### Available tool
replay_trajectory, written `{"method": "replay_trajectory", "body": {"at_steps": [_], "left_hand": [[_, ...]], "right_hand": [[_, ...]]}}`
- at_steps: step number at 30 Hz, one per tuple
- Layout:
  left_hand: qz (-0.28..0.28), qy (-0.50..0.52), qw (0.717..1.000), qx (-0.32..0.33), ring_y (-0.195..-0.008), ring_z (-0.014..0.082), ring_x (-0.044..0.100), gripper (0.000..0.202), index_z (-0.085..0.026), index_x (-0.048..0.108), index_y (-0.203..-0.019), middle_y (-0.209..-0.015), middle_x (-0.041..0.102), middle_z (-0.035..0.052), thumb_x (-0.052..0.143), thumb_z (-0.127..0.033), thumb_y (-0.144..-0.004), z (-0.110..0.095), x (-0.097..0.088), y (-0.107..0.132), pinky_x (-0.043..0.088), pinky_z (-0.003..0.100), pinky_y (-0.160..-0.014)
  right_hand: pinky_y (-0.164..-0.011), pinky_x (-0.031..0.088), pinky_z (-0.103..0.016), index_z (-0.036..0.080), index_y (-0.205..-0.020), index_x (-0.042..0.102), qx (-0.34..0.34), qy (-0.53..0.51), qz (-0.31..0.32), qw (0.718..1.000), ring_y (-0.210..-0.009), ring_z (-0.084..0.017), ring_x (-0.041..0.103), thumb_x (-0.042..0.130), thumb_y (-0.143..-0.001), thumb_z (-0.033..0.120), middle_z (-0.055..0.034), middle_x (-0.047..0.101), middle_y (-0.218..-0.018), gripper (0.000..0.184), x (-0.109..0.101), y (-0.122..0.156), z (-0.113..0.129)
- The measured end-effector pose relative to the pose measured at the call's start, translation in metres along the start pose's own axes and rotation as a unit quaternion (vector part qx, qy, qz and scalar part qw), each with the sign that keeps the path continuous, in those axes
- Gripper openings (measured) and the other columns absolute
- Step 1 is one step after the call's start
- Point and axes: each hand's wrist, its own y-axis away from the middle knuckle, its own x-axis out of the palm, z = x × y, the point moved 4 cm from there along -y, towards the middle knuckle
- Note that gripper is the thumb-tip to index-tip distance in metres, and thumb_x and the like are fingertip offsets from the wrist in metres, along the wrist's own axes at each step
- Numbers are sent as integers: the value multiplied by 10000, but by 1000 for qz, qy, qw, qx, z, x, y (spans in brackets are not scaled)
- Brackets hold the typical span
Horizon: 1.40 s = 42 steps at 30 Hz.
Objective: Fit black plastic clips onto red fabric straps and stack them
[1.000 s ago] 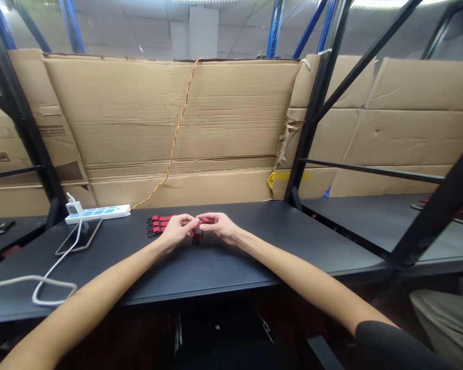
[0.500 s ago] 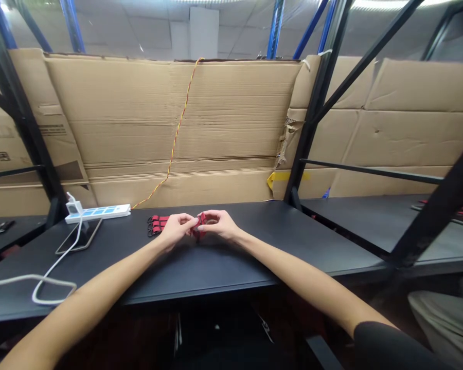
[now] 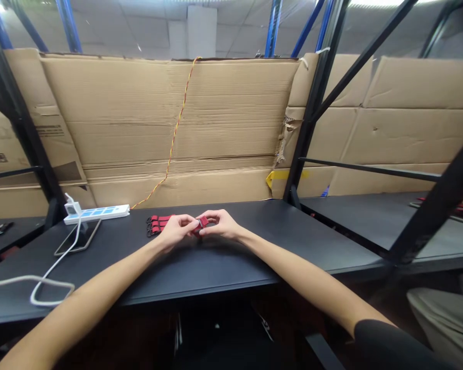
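Note:
A red webbing strap (image 3: 203, 222), bunched up small, is held between my two hands just above the dark tabletop. My left hand (image 3: 176, 229) pinches its left side between thumb and fingers. From the other side, my right hand (image 3: 220, 224) grips it with thumb and curled fingers. A small pale or shiny bit shows on the strap near my left fingertips, too small to name. Just left of my left hand lie several red straps (image 3: 157, 224) with black buckles, set side by side; my hand hides their right ends.
A white power strip (image 3: 110, 211) with a plugged charger sits at the back left. Beside it lies a phone (image 3: 78, 237), with a white cable (image 3: 54, 264) looping forward. Cardboard panels (image 3: 224, 118) stand behind the black table (image 3: 254, 262); black rack posts (image 3: 306, 113) rise at its sides.
The red strap between my hands has turned, so a flat folded face now shows near my right fingers. Both hands stay in nearly the same place; the view shifts slightly.

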Motion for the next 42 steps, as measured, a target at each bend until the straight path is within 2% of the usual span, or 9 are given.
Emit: {"method": "replay_trajectory", "body": {"at_steps": [3, 12, 21, 27, 32, 37, 42], "left_hand": [[-24, -12, 1000, 1, -609, 123, 553, 373, -110, 655, -783, -717, 664, 56, 695, -473, -709, 1, -1, 0, 442, 245, -581], [-70, 8, 997, -22, -537, 101, 513, 384, -98, 675, -783, -646, 644, 47, 727, -463, -675, 1, -2, -1, 436, 249, -560], [-86, -9, 996, -12, -510, 99, 496, 362, -103, 658, -747, -601, 624, 32, 712, -455, -683, -3, -3, 0, 411, 236, -516], [-73, -10, 997, -23, -495, 99, 508, 364, -101, 670, -758, -584, 623, 27, 713, -455, -687, -4, -1, 1, 416, 235, -518], [-47, -20, 999, -7, -486, 87, 494, 335, -109, 682, -730, -560, 609, 10, 690, -443, -717, -6, 1, 2, 401, 214, -500], [-90, -34, 995, -2, -462, 93, 499, 334, -102, 681, -712, -551, 624, 25, 700, -435, -704, -7, -2, 2, 409, 216, -481], [-78, -34, 996, 1, -463, 96, 513, 338, -103, 675, -699, -552, 631, 27, 702, -440, -699, -8, -1, 3, 414, 218, -486]], "right_hand": [[-845, 504, -375, 151, -980, 687, 21, -21, 19, 999, -855, -200, 652, 819, -560, 303, -43, 697, -884, 466, 2, 1, 1], [-804, 533, -378, 162, -990, 675, 35, -83, -18, 996, -819, -202, 663, 830, -540, 289, -32, 693, -858, 493, 2, 0, -5], [-823, 524, -372, 158, -958, 677, 29, -69, 5, 997, -824, -190, 657, 810, -586, 298, -35, 687, -884, 419, 0, 1, -2], [-798, 529, -362, 157, -958, 662, 23, -66, -20, 997, -766, -174, 655, 830, -553, 254, -17, 678, -829, 449, 0, -1, -6], [-786, 525, -346, 154, -960, 659, 9, -34, -42, 999, -740, -159, 645, 833, -547, 247, -10, 673, -803, 458, -3, -2, -7], [-805, 516, -344, 156, -962, 662, -10, -12, -38, 999, -772, -164, 641, 824, -564, 275, -25, 677, -835, 446, -2, -2, -5], [-784, 518, -340, 156, -963, 655, -13, 9, -51, 999, -753, -160, 635, 825, -560, 287, -30, 673, -832, 456, -2, -2, -6]]}}
